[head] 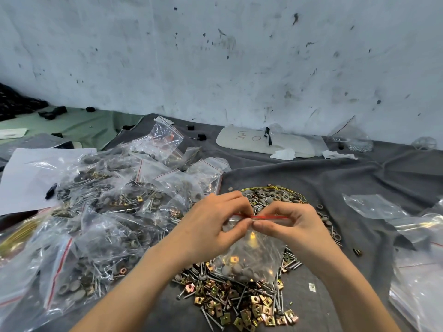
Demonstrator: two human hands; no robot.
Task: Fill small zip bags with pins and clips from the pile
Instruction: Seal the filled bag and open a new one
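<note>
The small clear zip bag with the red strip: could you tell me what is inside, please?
At the bottom of the small clear zip bag lie round grey caps and a brass-coloured square clip; glare hides anything else.

A gray cloth (pixel 359 178) holds filled bags (pixel 107 212) at the left, a pile of pins and clips (pixel 239 300) bottom middle, empty bags (pixel 419 259) right.

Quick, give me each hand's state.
Left hand: pinches the top of the zip bag.
Right hand: pinches the same bag's top too.
</note>
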